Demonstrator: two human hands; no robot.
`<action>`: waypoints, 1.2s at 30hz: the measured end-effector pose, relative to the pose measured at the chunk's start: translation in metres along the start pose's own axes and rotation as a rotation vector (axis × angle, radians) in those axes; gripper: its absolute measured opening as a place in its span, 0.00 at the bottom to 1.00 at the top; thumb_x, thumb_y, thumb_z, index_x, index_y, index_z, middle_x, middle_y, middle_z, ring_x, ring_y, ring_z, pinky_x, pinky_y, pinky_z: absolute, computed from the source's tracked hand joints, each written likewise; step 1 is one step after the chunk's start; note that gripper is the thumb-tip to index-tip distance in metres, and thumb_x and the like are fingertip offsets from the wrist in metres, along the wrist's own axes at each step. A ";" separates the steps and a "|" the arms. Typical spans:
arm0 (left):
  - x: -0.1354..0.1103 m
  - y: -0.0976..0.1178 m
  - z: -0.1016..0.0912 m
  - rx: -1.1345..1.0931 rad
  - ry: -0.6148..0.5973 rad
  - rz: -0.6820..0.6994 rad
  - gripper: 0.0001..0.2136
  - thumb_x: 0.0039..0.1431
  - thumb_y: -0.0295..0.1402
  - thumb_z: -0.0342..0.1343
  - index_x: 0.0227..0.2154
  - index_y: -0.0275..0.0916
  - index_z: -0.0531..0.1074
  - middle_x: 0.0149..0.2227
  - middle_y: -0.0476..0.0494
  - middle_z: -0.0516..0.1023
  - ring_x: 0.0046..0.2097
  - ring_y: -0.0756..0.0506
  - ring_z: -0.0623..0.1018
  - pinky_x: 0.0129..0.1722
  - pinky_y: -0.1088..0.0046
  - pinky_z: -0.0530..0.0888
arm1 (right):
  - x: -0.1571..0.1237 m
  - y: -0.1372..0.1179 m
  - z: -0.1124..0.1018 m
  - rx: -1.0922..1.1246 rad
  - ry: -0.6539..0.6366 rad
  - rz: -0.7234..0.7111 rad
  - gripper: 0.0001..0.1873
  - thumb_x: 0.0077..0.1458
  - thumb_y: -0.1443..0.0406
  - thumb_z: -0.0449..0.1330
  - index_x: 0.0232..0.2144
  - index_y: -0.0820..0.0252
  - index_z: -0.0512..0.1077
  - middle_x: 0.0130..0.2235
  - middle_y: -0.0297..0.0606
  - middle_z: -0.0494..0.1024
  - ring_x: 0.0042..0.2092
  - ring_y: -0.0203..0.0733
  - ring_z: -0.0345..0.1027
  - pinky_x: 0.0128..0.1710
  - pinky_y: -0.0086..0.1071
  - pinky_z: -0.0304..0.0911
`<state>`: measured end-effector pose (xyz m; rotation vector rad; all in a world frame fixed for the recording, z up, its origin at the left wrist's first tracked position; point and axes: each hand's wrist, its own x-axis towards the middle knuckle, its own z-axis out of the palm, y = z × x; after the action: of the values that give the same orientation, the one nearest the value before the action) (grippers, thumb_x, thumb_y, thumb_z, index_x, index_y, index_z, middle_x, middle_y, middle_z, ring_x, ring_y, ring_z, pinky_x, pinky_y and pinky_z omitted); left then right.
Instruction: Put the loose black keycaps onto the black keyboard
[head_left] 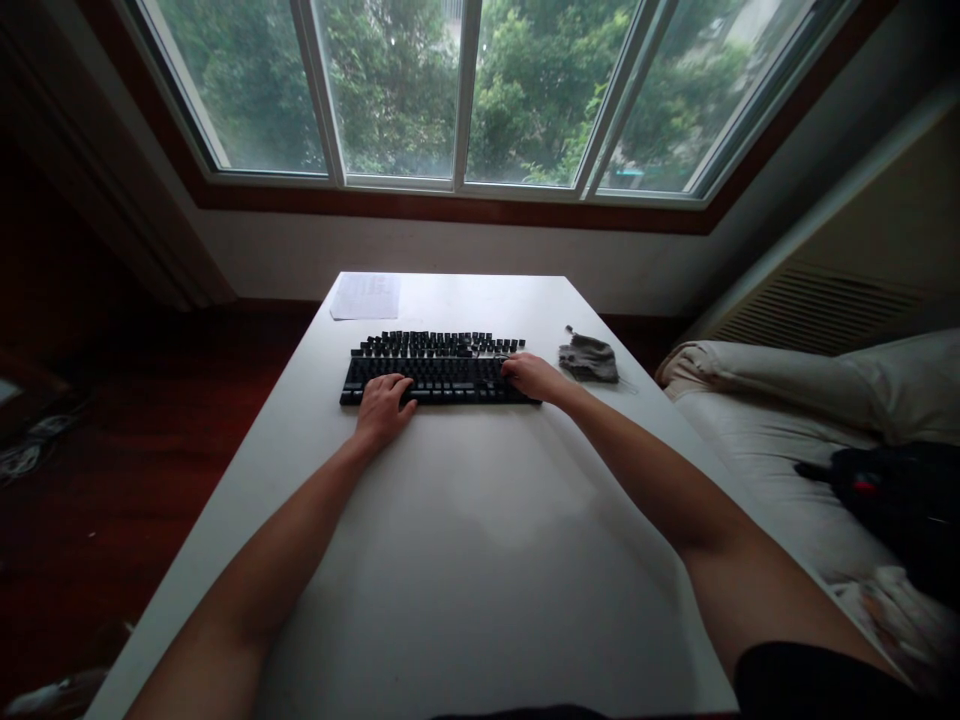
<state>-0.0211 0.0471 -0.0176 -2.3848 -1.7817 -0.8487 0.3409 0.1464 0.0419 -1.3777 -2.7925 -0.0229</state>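
Note:
A black keyboard (450,385) lies across the white table in front of me. Rows of loose black keycaps (427,345) stand on the table just behind it. My left hand (384,405) rests on the keyboard's left end, fingers apart and holding nothing. At the right end, my right hand (536,376) is closed, its fingertips down at the keys. Whatever it pinches is too small and hidden to make out. To the right of that hand lies a crumpled grey cloth pouch (589,357).
A sheet of paper (365,297) lies at the back left of the white table (480,560). Beyond the table is a wall with a wide window (461,95). On the right stands a pale sofa (772,440) with a black bag (900,500) on it.

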 end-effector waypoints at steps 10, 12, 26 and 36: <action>0.000 0.001 0.000 -0.023 -0.002 -0.006 0.20 0.64 0.39 0.58 0.57 0.43 0.74 0.58 0.37 0.74 0.61 0.33 0.70 0.65 0.51 0.63 | -0.003 0.000 0.005 0.015 0.021 0.033 0.13 0.59 0.70 0.60 0.43 0.58 0.81 0.48 0.46 0.80 0.51 0.50 0.71 0.48 0.35 0.63; 0.000 0.001 0.000 -0.021 -0.001 -0.004 0.20 0.64 0.39 0.58 0.57 0.43 0.75 0.58 0.37 0.74 0.61 0.33 0.70 0.65 0.51 0.64 | -0.003 0.004 0.004 0.068 0.018 0.024 0.11 0.59 0.69 0.61 0.43 0.57 0.81 0.46 0.44 0.80 0.49 0.49 0.71 0.47 0.35 0.63; -0.002 0.001 -0.002 0.009 -0.010 0.004 0.20 0.64 0.40 0.58 0.57 0.42 0.74 0.59 0.38 0.74 0.61 0.34 0.70 0.65 0.52 0.64 | 0.029 -0.022 -0.016 1.637 0.357 0.135 0.23 0.49 0.58 0.63 0.18 0.53 0.51 0.17 0.23 0.50 0.20 0.29 0.41 0.19 0.27 0.40; 0.001 0.003 -0.004 0.003 -0.020 -0.011 0.20 0.64 0.39 0.58 0.57 0.44 0.74 0.59 0.38 0.74 0.61 0.34 0.70 0.66 0.51 0.64 | 0.042 -0.028 0.023 1.502 0.358 0.297 0.21 0.50 0.55 0.57 0.20 0.51 0.47 0.17 0.24 0.48 0.20 0.32 0.40 0.18 0.28 0.44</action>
<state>-0.0200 0.0453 -0.0130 -2.3928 -1.8032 -0.8246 0.2926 0.1635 0.0203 -1.0411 -1.4245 1.3114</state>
